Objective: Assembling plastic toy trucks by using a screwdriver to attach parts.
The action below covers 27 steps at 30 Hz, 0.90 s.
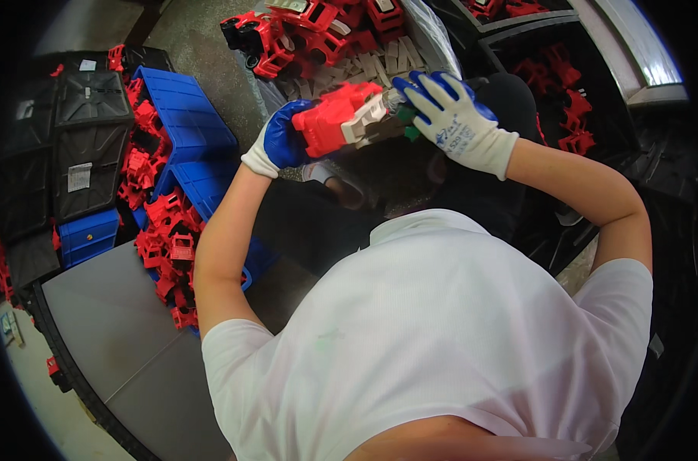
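The gloved left hand [286,137] is wrapped around one end of a red toy vehicle [329,119], held up in front of the torso. The right hand [456,119] spreads its fingers at the vehicle's right end, by a small green piece [412,133]; whether it grips anything there I cannot tell. The vehicle looks like hard moulded plastic, probably light and stiff, with its smooth faces perhaps slippery but for the coated gloves. Its broad red body seems the safest hold; the pale frame [366,117] on its side looks thinner and easier to snap.

Just beyond the vehicle, a plastic-lined box [435,37] holds more red vehicles and grey strips [379,67]. Left of it stand blue crates [187,111] of red parts, then black crates [94,127]. To its right, a dark-clad knee [508,104] crowds the way toward a black bin [527,37].
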Each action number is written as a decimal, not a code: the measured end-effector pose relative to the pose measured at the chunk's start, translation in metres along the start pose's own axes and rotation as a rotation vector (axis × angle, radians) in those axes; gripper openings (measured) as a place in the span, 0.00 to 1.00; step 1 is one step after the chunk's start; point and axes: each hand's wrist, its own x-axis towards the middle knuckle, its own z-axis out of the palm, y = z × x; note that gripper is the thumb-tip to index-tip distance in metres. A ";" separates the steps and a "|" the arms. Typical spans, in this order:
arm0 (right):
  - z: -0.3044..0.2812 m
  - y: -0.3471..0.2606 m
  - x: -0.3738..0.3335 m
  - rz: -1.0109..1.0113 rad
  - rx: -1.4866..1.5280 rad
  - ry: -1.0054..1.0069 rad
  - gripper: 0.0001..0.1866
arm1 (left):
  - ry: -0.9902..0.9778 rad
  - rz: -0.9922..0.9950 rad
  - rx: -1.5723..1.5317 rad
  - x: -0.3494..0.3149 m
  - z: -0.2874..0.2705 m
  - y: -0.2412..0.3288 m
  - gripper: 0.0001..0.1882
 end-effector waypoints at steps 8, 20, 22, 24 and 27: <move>-0.006 0.026 -0.011 0.330 1.067 -0.347 0.33 | -0.035 0.648 0.164 -0.018 0.031 0.012 0.21; -0.018 0.019 0.000 0.317 1.340 -0.454 0.22 | 0.160 0.940 0.607 -0.013 0.056 0.004 0.27; -0.015 0.019 0.001 0.305 1.329 -0.466 0.22 | 0.180 0.973 0.666 -0.010 0.061 0.002 0.27; -0.011 0.016 0.000 0.292 1.318 -0.478 0.23 | 0.201 1.006 0.724 -0.006 0.062 0.000 0.26; -0.016 0.008 -0.001 0.423 1.436 -0.406 0.23 | 0.267 1.128 0.902 0.000 0.057 -0.003 0.25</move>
